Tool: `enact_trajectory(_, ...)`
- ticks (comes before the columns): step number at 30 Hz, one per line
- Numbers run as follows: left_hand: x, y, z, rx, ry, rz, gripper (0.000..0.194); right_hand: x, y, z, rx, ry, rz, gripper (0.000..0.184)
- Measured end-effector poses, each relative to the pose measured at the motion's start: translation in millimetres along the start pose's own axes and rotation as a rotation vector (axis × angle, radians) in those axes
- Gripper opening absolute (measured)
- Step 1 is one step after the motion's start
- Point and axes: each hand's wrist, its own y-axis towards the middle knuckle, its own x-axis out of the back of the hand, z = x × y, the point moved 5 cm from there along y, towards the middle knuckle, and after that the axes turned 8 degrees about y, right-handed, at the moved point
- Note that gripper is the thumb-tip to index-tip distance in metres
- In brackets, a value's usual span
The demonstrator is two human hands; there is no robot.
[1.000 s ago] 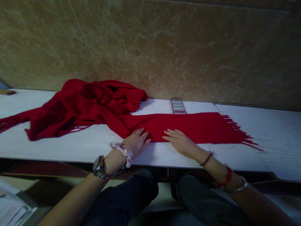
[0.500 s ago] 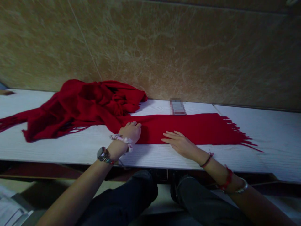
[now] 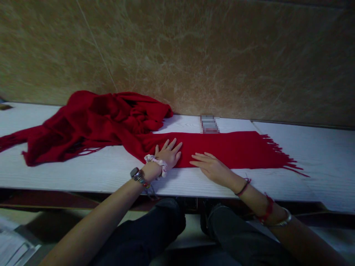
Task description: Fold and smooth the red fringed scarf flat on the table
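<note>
A red fringed scarf (image 3: 230, 147) lies along the white table (image 3: 83, 175). Its right part is flat and folded into a long strip, with the fringe pointing right. On the left the red cloth is bunched in a loose heap against the wall. My left hand (image 3: 169, 153) rests with spread fingers on the strip, near where it meets the heap. Farther right, my right hand (image 3: 212, 168) lies flat with its fingers stretched out across the strip's near edge. Neither hand grips the cloth.
Behind the table rises a brown marbled wall (image 3: 194, 55). A small blurred packet-like item (image 3: 210, 124) lies between scarf and wall. A brown object (image 3: 4, 106) sits at the far left. Stacked papers (image 3: 16, 244) show low at the left.
My left hand has slid a little right along the scarf, and its bent fingers have spread out flat. The right hand stays in about the same place.
</note>
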Motion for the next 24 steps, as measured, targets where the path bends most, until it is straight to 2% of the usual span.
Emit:
enact_trajectory(3, -5.0, -4, 9, 0.116, -0.008, 0.042, 0.048, 0, 0, 0, 0.002, 0.025, -0.006, 0.041)
enact_trajectory(6, -3.0, -5, 9, 0.141, 0.006, 0.049, 0.05, 3, 1, 0, 0.0, 0.067, 0.003, 0.036)
enact_trajectory(8, 3.2, -1, 4, 0.095, 0.041, -0.04, 0.047, 8, 4, -2, -0.019, 0.096, -0.008, 0.034)
enact_trajectory(11, 10.4, 9, -4, 0.006, 0.067, -0.204, 0.044, 17, 9, -10, -0.114, 0.088, -0.106, 0.04)
enact_trajectory(13, 6.6, 16, -4, 0.005, 0.026, -0.184, 0.045, 18, 10, -16, -0.19, 0.033, -0.137, 0.045)
enact_trajectory(17, -4.9, 22, 1, 0.023, -0.023, -0.074, 0.05, 6, 6, -21, -0.235, -0.095, -0.043, 0.048)
enact_trajectory(20, -6.7, 21, 3, 0.03, -0.015, -0.07, 0.05, 5, -3, -23, -0.242, -0.123, -0.005, 0.047)
enact_trajectory(24, -3.3, 21, 1, 0.039, -0.001, -0.086, 0.049, 16, -12, -28, -0.324, -0.099, 0.038, 0.049)
